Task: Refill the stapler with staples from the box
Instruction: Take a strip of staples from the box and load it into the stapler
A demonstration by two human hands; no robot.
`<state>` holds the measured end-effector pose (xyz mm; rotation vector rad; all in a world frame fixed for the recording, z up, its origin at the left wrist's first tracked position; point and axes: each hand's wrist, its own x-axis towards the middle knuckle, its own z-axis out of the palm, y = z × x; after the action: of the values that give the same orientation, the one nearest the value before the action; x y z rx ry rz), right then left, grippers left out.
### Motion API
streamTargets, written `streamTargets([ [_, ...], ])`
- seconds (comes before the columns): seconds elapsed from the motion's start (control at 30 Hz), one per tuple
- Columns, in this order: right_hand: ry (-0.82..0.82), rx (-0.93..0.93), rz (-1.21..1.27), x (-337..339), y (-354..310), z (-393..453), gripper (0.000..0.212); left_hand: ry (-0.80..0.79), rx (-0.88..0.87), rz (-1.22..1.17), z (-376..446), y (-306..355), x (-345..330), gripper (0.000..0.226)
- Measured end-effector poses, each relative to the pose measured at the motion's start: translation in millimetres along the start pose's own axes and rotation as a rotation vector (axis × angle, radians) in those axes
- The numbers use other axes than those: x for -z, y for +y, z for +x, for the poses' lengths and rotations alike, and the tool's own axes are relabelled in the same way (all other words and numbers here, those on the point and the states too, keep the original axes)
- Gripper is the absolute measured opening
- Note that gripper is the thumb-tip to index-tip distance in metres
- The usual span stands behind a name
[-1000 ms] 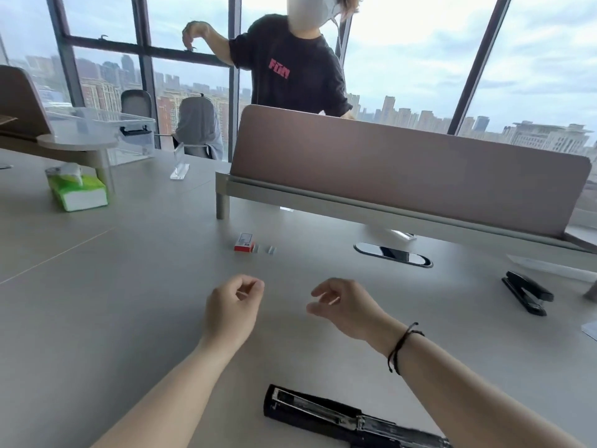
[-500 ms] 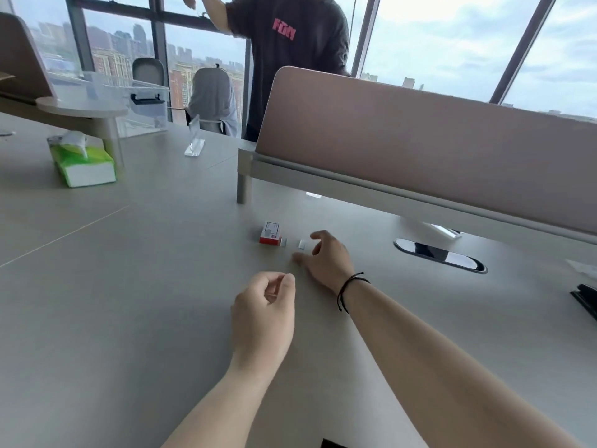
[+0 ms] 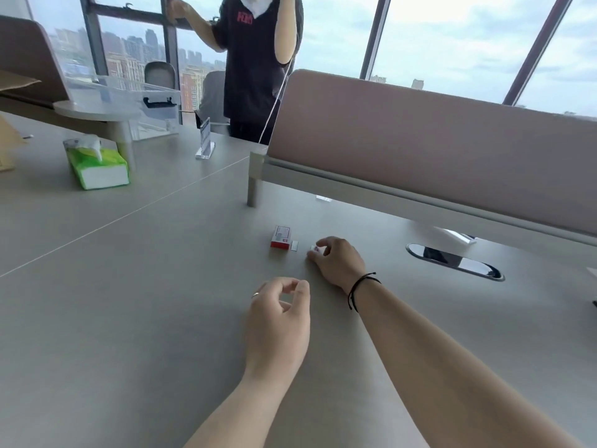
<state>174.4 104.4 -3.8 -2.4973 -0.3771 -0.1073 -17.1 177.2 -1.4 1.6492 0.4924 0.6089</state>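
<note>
A small red and white staple box (image 3: 281, 236) lies on the grey desk (image 3: 145, 286), with a short strip of staples (image 3: 294, 245) just to its right. My right hand (image 3: 337, 260) rests on the desk a little further right, thumb and fingertips pinched around a second small strip of staples (image 3: 316, 248). My left hand (image 3: 277, 321) hovers nearer to me, fingers loosely curled with nothing in them. The stapler is out of view.
A pink desk divider (image 3: 420, 150) on a pale rail stands behind the box. A cable port (image 3: 454, 261) is at the right. A green tissue pack (image 3: 97, 166), a clear sign holder (image 3: 205, 140) and a plastic bin (image 3: 129, 101) sit far left. A person (image 3: 255, 59) stands by the window.
My right hand reached forward to the loose staples beside the box and closed its fingertips on one strip. The view tilted up, so the opened stapler left the bottom of the frame.
</note>
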Motion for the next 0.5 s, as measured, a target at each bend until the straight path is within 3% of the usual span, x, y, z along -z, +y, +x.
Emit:
streamTargets([
  [0.17,-0.038,0.001,0.124,9,3,-13,0.038,0.008,0.000,0.010,2,2,1,0.011],
  [0.37,-0.214,-0.128,0.540,50,1,-64,0.017,-0.006,-0.056,0.090,-1,5,3,0.004],
  [0.5,-0.293,-0.184,0.699,94,4,-119,0.033,-0.103,-0.158,0.158,-15,16,6,0.011],
])
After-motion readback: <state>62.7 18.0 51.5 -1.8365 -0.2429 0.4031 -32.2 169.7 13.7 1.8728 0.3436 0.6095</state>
